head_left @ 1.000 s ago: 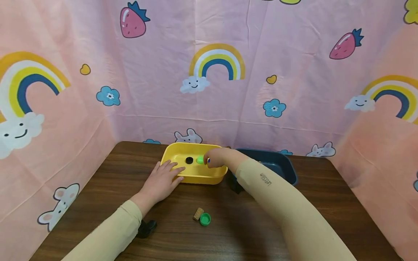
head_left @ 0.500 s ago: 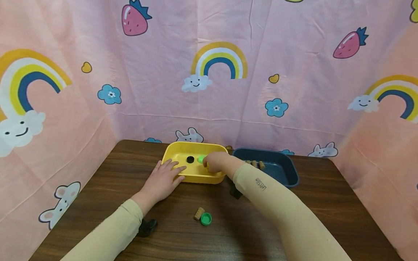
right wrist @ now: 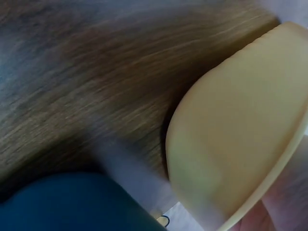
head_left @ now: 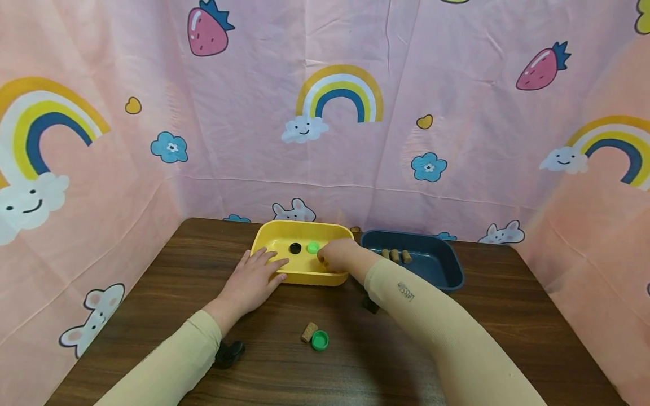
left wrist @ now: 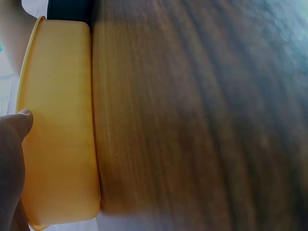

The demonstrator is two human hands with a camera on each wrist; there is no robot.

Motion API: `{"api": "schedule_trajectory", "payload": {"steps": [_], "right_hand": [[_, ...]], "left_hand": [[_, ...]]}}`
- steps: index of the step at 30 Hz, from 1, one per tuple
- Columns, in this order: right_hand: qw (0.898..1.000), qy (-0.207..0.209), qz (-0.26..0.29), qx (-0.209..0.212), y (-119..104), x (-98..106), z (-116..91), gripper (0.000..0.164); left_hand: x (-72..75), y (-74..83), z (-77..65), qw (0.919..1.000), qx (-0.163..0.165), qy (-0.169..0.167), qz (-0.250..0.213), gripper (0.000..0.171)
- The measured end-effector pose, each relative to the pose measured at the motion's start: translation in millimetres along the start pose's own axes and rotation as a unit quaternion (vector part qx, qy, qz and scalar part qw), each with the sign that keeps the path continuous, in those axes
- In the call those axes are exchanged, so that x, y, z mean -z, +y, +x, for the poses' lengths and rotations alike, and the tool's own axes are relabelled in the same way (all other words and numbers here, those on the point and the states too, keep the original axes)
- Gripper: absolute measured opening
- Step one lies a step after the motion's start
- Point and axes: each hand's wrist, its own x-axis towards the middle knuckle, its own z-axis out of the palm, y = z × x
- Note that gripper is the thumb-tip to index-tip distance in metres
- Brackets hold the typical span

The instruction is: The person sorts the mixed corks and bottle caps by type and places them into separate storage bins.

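Note:
My left hand rests on the near left rim of a yellow plastic tray, fingers spread. In the left wrist view the thumb touches the tray's outer wall. My right hand reaches over the right end into the tray, fingers bent downward. Its fingertips are hidden, so I cannot tell whether it pinches anything. To its left lie a bright green bottle cap and a black bottle cap on the tray floor. The right wrist view shows mostly the tray's outer wall.
A dark blue tray stands right of the yellow one, with several corks in a row inside. Nearer on the wooden table lie one cork and a green bottle cap, side by side. A patterned cloth hangs behind.
A small blue thing seen at my right fingertips a second ago is now out of sight. The right hand has lowered slightly into the yellow tray. My left hand stays put.

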Motion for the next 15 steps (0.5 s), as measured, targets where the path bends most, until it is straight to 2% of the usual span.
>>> {"api": "schedule_trajectory", "payload": {"steps": [10,15], "right_hand": [[1.0,0.009,0.02,-0.001,2.8,-0.8,-1.4,0.032],[0.997,0.032,0.065,-0.009,3.2,2.6,-3.8,0.035]], "left_hand": [[0.4,1.5,0.1,1.0,-0.003,0.001,0.002,0.047],[-0.4,0.8,-0.2,1.0,-0.005,0.005,0.003,0.047]]}}
